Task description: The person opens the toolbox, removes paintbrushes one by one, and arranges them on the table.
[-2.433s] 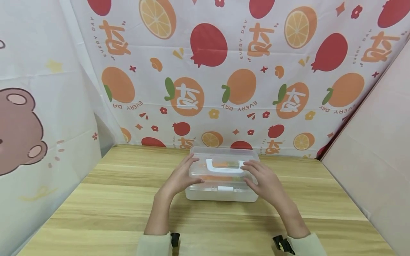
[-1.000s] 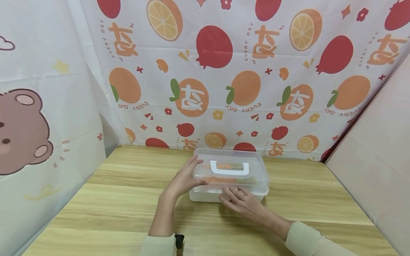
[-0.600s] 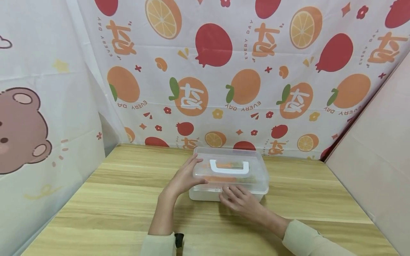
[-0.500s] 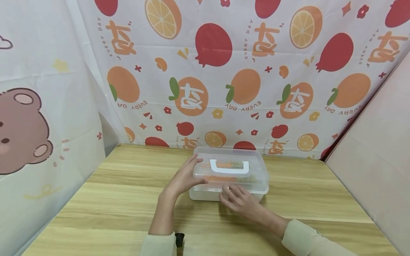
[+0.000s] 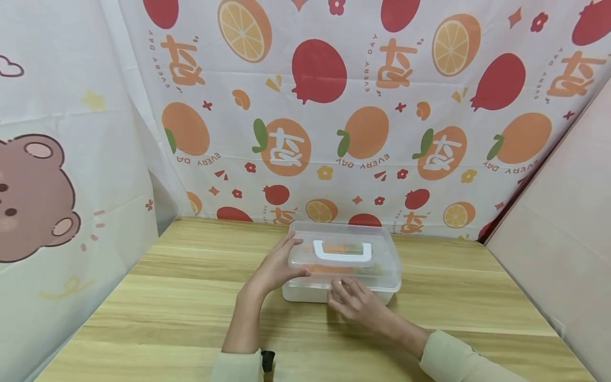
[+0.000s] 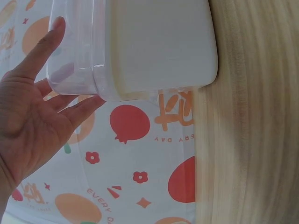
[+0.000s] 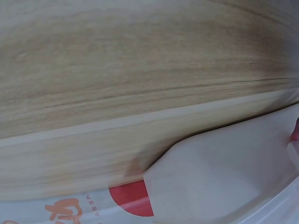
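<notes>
A clear plastic storage box (image 5: 341, 289) with a translucent lid and a white carry handle (image 5: 343, 257) sits on the wooden table. Blurry orange and greenish shapes show through the lid. My left hand (image 5: 274, 268) spans the lid's left end, thumb toward the front and fingers along the side; in the left wrist view the fingers lie nearly straight against the lid's edge. At the front middle, my right hand (image 5: 358, 303) has curled fingers on the white latch (image 7: 293, 151), which the hand covers in the head view. One fingertip shows at the right wrist view's edge.
The wooden table (image 5: 181, 297) reaches back to a fruit-printed cloth (image 5: 215, 143) close behind the box. A white cloth with a bear print (image 5: 35, 196) hangs at the left, a plain pale panel (image 5: 553, 228) at the right.
Over the earlier frames my right hand moved from the lid's right end to the latch at the front. Since about one second ago, both hands and the box have hardly moved.
</notes>
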`<state>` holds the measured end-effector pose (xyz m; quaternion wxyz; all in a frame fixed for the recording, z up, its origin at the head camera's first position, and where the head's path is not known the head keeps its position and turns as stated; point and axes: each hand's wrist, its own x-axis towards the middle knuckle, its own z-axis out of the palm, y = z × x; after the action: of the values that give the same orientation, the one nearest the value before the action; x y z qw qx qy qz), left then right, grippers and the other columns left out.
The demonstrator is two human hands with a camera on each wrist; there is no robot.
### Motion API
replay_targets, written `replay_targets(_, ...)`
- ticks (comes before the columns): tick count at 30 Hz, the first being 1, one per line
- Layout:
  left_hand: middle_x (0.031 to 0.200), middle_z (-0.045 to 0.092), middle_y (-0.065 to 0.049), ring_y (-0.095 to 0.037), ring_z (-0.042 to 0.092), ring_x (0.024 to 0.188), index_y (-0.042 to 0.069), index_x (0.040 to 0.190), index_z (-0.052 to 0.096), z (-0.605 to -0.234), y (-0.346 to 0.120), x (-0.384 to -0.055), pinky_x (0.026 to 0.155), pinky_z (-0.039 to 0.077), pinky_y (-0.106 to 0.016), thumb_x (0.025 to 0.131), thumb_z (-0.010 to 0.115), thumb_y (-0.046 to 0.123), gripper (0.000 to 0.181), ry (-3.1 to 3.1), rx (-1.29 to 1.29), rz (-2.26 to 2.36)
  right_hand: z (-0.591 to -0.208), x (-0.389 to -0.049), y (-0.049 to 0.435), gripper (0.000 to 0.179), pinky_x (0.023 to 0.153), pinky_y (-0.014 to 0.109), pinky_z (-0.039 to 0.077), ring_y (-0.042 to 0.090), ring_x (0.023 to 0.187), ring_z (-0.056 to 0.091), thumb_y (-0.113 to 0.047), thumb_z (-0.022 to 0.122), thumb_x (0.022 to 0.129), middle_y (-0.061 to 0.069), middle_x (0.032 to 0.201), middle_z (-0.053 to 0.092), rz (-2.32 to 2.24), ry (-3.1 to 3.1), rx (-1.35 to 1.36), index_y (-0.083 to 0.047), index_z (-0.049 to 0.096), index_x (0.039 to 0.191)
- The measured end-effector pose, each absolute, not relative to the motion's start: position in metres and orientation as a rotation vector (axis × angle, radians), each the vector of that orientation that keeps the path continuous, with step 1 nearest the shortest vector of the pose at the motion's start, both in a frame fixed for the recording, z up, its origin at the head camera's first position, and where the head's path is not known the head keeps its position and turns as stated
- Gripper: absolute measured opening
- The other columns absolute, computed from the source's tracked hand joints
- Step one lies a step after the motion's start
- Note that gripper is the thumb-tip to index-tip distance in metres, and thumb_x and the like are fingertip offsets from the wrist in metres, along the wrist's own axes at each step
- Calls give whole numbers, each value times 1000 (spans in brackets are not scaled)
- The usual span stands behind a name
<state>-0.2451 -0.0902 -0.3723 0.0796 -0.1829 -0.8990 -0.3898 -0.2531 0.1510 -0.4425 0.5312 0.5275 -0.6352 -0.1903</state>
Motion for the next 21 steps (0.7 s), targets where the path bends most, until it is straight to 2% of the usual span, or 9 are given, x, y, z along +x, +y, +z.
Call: replay_targets(21,146,25,-17,-34,26,131,-1,130,45,-373,-89,-238,100,28,-48,71,80,18,72,-2678,-552,-1171,-441,-245,153,36,69,31,52,27,86,59,6,31,92,14,102,60,-450,-1535,1259,-13,61,92)
